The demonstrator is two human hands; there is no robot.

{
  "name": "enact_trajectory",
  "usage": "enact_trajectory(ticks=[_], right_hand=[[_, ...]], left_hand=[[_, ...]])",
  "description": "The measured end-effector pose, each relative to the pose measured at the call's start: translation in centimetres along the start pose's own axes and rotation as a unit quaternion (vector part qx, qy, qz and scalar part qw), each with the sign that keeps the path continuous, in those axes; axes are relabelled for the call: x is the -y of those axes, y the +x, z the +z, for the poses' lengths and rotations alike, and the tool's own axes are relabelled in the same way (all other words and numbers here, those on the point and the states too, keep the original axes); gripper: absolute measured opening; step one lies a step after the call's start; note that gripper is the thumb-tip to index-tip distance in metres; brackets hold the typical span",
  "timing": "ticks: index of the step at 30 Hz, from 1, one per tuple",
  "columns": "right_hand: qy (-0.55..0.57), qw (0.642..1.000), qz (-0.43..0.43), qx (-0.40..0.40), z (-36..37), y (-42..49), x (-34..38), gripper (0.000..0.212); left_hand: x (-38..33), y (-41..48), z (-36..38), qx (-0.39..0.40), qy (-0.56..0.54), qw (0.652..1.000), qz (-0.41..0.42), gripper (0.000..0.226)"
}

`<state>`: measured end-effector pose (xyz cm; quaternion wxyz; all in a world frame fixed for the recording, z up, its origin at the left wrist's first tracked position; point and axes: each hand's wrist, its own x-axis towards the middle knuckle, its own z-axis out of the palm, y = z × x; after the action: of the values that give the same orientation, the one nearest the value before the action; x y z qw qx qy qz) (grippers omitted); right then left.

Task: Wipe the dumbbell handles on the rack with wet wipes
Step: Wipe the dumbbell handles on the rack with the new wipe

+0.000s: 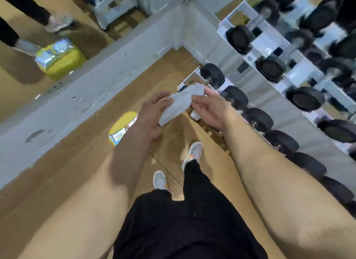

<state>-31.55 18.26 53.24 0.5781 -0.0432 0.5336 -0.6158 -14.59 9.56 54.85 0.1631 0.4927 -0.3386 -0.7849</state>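
Note:
A white wet wipe [180, 102] is stretched between both hands in the middle of the view. My left hand [152, 114] grips its lower end and my right hand [210, 108] pinches its upper right edge. To the right stands a white tiered rack [300, 72] loaded with several black dumbbells [212, 74], their handles blurred by motion. The hands are held just left of the rack's lowest row, not touching any dumbbell.
A yellow wet-wipe pack [123, 128] lies on the wooden floor beside my left wrist. A wall mirror [57, 52] on the left reflects the pack and a person's legs. My grey shoes [192, 152] stand below on the floor.

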Motion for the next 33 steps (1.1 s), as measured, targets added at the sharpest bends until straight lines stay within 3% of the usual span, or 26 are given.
enact_trajectory(ticks=[4,7,10,14,17,20,22,24,27,31,33], right_hand=[[0.086,0.991,-0.066,-0.081,-3.4,-7.9,-0.5,0.042],[0.097,0.981,-0.098,-0.137,-5.8,-13.7,0.0,0.028],[0.116,0.969,-0.114,-0.189,-8.6,-18.8,0.6,0.019],[0.158,0.942,-0.168,-0.243,-12.9,-24.6,0.6,0.024],[0.188,0.917,-0.22,-0.274,-16.3,-29.1,0.0,0.032],[0.181,0.899,-0.274,-0.291,-20.2,-34.2,-1.1,0.033],[0.174,0.888,-0.281,-0.319,-23.0,-37.2,-1.9,0.03],[0.152,0.881,-0.262,-0.364,-25.8,-40.2,-2.4,0.036],[0.11,0.877,-0.253,-0.394,-30.1,-44.7,-3.2,0.033],[0.122,0.86,-0.258,-0.423,-35.7,-50.8,-4.3,0.028],[0.123,0.852,-0.261,-0.438,-38.4,-53.6,-5.1,0.027]], left_hand=[[0.9,-3.3,4.9,0.131,0.118,0.984,-0.023,0.023],[3.0,-5.2,9.4,0.231,0.237,0.943,-0.026,0.03],[5.3,-7.5,14.2,0.29,0.328,0.899,-0.005,0.054],[8.7,-10.6,20.2,0.333,0.439,0.83,0.085,0.029],[11.6,-13.7,24.5,0.395,0.465,0.79,0.062,0.029],[15.8,-17.4,28.8,0.406,0.402,0.82,-0.019,0.017],[18.9,-19.2,31.3,0.384,0.374,0.844,-0.021,0.029],[22.0,-21.2,33.3,0.39,0.383,0.837,-0.002,0.04],[26.6,-24.1,36.1,0.375,0.385,0.843,0.011,0.018],[32.3,-28.7,40.7,0.387,0.377,0.841,-0.006,0.029],[35.0,-30.7,43.0,0.381,0.366,0.849,-0.018,0.022]])
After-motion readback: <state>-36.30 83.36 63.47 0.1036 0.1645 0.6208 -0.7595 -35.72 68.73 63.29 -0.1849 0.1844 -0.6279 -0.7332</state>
